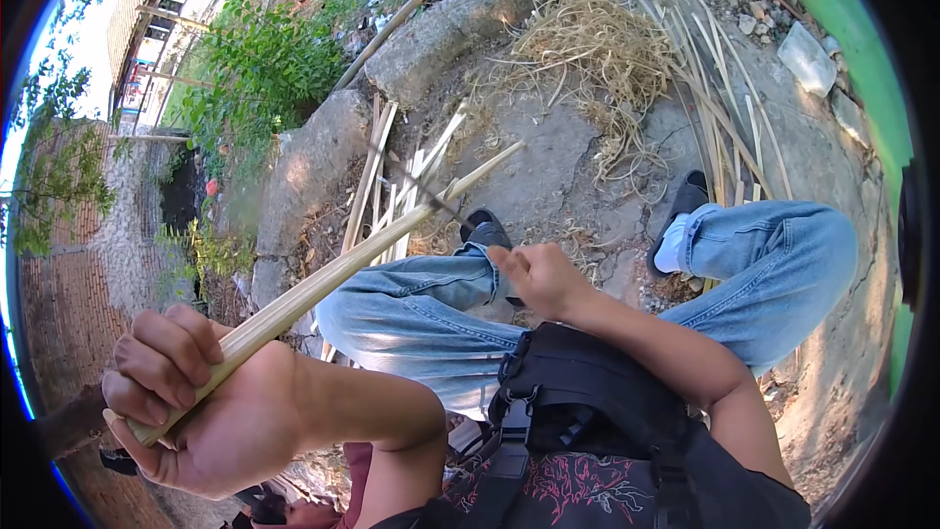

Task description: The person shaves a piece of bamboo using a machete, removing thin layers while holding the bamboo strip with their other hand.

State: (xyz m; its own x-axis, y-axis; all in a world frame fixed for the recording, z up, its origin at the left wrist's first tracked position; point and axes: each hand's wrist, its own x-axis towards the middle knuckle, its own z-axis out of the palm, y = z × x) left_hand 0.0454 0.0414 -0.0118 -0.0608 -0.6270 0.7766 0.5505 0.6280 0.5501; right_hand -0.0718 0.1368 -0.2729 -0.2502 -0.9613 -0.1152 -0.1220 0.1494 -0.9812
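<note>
Bamboo strip (333, 279) gripped in the left hand (201, 402), with a knife (421, 186) laid across it by the right hand (539, 279).

Fingers of the left hand are curled tight around the near end of the pale strip, which runs up and away over the left knee of the blue jeans (421, 318) toward the ground. The right hand is closed around a handle beside the same knee; the dark thin blade reaches up from it and crosses the strip near its far part. Split bamboo slats (377, 176) lie on the cracked ground (558, 152) beyond the knee, and a tangle of dry shavings (597, 49) sits farther off beside long slats (720, 103). Both black shoes (488, 228) rest on the ground.
</note>
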